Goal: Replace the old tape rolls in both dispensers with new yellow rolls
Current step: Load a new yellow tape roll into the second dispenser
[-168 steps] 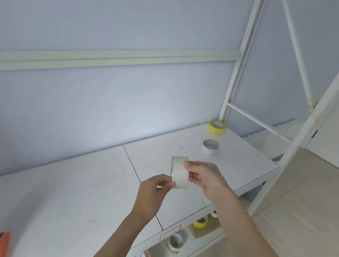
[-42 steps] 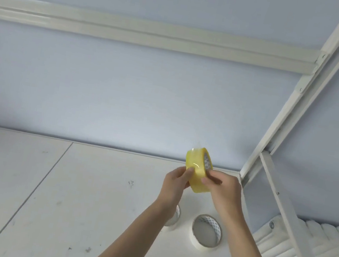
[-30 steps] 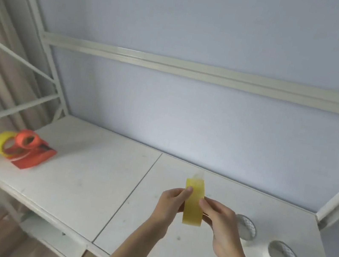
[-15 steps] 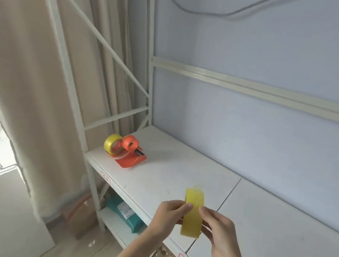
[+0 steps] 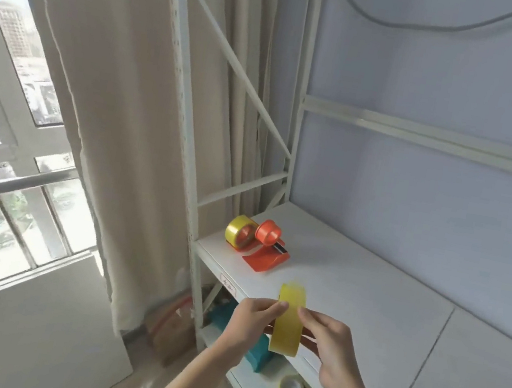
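Yellow roll edge-on, pinched between left hand, right hand

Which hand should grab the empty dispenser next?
Left, probably. The left hand is on the side of the orange dispensers; the right hand wraps more of the yellow tape roll and can keep it.

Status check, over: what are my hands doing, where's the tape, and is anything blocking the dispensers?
Left hand and right hand pinch yellow roll. Orange dispensers at shelf end, one already yellow-loaded. Path clear.
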